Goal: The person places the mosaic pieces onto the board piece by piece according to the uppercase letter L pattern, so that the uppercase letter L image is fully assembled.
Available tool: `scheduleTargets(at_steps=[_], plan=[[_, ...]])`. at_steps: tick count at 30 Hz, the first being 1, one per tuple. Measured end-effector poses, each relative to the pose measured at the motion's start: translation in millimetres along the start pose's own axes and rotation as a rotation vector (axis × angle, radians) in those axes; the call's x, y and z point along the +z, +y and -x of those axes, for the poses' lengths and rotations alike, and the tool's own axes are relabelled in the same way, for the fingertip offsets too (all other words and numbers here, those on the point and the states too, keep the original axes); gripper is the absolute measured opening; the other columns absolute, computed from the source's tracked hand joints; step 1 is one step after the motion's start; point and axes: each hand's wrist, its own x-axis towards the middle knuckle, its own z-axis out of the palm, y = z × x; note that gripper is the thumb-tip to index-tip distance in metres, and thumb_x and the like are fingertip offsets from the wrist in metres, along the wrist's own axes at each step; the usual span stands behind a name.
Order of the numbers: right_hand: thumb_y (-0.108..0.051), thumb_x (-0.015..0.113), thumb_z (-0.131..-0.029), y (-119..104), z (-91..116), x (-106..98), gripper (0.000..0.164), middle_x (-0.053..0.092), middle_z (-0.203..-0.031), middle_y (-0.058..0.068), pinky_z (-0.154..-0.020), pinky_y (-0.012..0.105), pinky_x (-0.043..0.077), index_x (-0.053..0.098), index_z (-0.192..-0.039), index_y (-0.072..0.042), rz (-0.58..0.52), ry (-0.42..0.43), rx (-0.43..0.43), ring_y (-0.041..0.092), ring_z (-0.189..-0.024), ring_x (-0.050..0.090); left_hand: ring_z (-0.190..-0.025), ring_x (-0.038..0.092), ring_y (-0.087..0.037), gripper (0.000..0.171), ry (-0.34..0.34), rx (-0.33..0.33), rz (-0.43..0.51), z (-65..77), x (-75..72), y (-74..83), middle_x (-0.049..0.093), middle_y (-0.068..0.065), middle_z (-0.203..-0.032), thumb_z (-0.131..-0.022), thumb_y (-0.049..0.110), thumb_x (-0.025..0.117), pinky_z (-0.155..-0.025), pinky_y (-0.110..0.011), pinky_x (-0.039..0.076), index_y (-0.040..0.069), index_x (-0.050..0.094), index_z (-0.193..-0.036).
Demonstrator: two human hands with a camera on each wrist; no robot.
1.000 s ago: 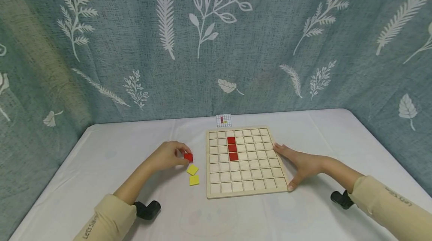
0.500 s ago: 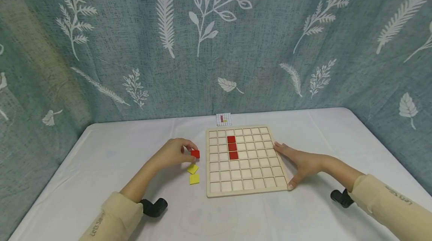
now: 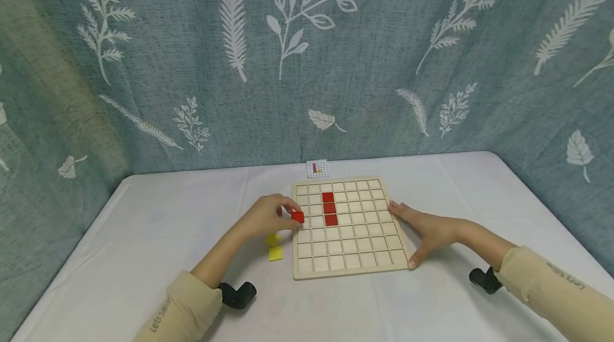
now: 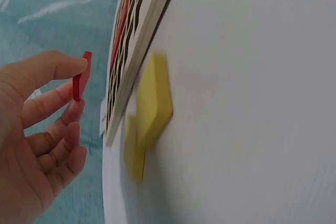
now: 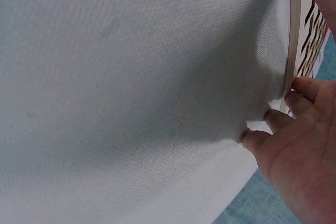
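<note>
Between thumb and fingertips, my left hand (image 3: 265, 216) pinches a red square tile (image 3: 298, 217). It is over the left edge of a wooden grid board (image 3: 350, 262). The left wrist view shows the tile (image 4: 82, 76) held up on edge, clear of the board. Three red tiles (image 3: 329, 208) form a column in the board's cells. Below my left hand, two yellow tiles (image 3: 275, 253) lie on the table left of the board; the hand partly covers one. My right hand (image 3: 434, 233) rests against the board's right edge, thumb at the near corner and fingers spread farther up.
A small printed card (image 3: 317, 169) with a coloured grid lies behind the board. White cloth (image 3: 345, 310) covers the table, and a patterned blue-green curtain (image 3: 268, 118) hangs behind it. A black wrist device (image 3: 238, 295) juts out by the left sleeve.
My left hand has carried the red tile rightward from beside the yellow tiles to the board's left edge. My right hand has stayed in place.
</note>
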Motion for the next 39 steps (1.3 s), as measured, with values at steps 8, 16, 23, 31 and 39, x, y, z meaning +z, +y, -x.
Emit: scheduleTargets(at_steps=[8,16,23,31,39], plan=[[-0.037,0.084,-0.06,-3,1,-1,0.124,-0.005,-0.152,0.021,-0.107,0.058,0.007,0.003,-0.147,0.001,-0.019,0.0,0.003,0.044,-0.137,-0.005,-0.068,0.048,-0.012,0.023,0.024,0.014,0.008,-1.2,14.1,18.2,0.061,0.002,-0.086,-0.077,0.022,0.074,-0.06,-0.025,0.04,0.015,0.07,-0.098],[-0.037,0.084,-0.06,-2,1,0,0.124,-0.004,-0.153,0.02,-0.107,0.058,0.008,0.004,-0.147,0.001,-0.012,0.005,0.004,0.044,-0.137,-0.005,-0.067,0.047,-0.012,0.025,-0.002,0.116,-0.018,-7.8,24.7,29.2,0.061,0.002,-0.086,-0.076,0.02,0.074,-0.06,-0.026,0.04,0.011,0.071,-0.1],[-0.039,0.084,-0.059,-2,0,0,0.125,-0.003,-0.153,0.02,-0.107,0.058,0.008,0.004,-0.146,0.002,-0.006,0.002,0.009,0.044,-0.137,-0.004,-0.069,0.048,-0.011,0.026,-0.02,0.136,-0.042,-11.0,30.4,35.9,0.06,0.003,-0.081,-0.076,0.019,0.076,-0.063,-0.025,0.04,0.01,0.072,-0.099],[-0.038,0.084,-0.06,-3,1,-2,0.124,-0.003,-0.153,0.02,-0.107,0.058,0.007,0.004,-0.147,0.002,-0.01,0.004,0.018,0.043,-0.137,-0.004,-0.068,0.05,-0.01,0.023,-0.037,0.167,-0.009,-12.2,37.4,38.1,0.064,0.002,-0.081,-0.075,0.017,0.076,-0.063,-0.023,0.041,0.008,0.072,-0.096],[-0.037,0.084,-0.06,-4,2,-2,0.124,-0.003,-0.153,0.02,-0.107,0.058,0.007,0.004,-0.146,0.002,-0.01,0.0,0.013,0.043,-0.137,-0.005,-0.067,0.052,-0.009,0.022,-0.04,0.166,-0.004,-13.8,43.1,40.8,0.066,-0.001,-0.087,-0.076,0.015,0.076,-0.061,-0.024,0.043,0.009,0.071,-0.097]])
